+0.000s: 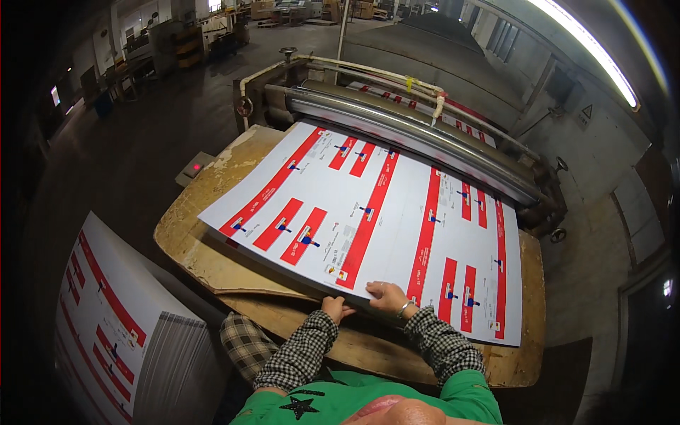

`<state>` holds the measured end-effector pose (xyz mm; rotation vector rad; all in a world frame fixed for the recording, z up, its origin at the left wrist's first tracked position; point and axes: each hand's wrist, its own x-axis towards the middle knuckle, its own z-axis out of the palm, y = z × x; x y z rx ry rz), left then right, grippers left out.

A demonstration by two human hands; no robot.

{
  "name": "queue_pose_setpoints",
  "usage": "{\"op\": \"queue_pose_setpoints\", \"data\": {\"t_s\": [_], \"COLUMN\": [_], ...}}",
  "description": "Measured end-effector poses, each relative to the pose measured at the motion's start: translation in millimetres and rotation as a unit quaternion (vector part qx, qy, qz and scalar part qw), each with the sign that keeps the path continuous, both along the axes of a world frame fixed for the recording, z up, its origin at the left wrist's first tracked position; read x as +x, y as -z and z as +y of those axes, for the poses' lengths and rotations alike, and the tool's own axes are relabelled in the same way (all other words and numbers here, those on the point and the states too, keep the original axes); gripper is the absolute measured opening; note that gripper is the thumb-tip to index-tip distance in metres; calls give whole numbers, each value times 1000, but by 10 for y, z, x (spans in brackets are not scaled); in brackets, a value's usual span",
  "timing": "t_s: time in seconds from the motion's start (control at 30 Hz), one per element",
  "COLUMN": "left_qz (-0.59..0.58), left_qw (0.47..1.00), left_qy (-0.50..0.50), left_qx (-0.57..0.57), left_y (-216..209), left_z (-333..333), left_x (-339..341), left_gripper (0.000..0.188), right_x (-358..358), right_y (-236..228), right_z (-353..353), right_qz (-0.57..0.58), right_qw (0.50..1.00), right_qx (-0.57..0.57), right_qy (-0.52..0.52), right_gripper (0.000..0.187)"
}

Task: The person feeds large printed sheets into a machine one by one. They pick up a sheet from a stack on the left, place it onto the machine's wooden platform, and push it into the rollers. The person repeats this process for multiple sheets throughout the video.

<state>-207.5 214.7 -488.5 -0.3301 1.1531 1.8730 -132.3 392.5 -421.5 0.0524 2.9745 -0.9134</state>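
Note:
A large white printed sheet (pixel 397 212) with red bands and small blue figures lies over a worn wooden table (pixel 205 262). Its far edge reaches the metal rollers (pixel 425 145) of a machine. My right hand (pixel 387 297) grips the sheet's near edge, with part of the hand on top and the other fingers hidden beneath. Just left of it, my left hand (pixel 337 309) is closed close below the same edge. What its fingers hold, if anything, is hidden. The sheet's near left part stands slightly off the tabletop.
A tall stack of similar printed sheets (pixel 166 354) stands at the lower left. Pipes (pixel 354 65) and handwheels (pixel 245 106) surround the rollers. A box with a red light (pixel 195 168) sits by the table's left edge. More printed material shows beyond the rollers.

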Motion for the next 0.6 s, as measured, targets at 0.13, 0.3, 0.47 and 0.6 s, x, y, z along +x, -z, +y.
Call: {"op": "queue_pose_setpoints", "data": {"t_s": [0.13, 0.3, 0.47, 0.6], "left_qz": [-4, 44, 24, 39], "left_qw": [999, 998, 998, 996], "left_qy": [8, 41, 21, 39], "left_qx": [42, 36, 52, 74], "left_y": [-113, -167, -118, -96], "left_z": [1, 26, -62, -91], "left_x": [23, 50, 43, 56], "left_gripper": [32, 34, 31, 30], "right_x": [-197, -680, -331, -182], "right_y": [194, 193, 126, 10], "right_z": [152, 436, -160, -38], "right_qz": [-81, 31, -158, -145], "right_qw": [995, 974, 969, 978], "right_qx": [33, 183, 188, 131], "right_qy": [-40, 130, -5, -77], "right_gripper": [43, 40, 101, 89]}}
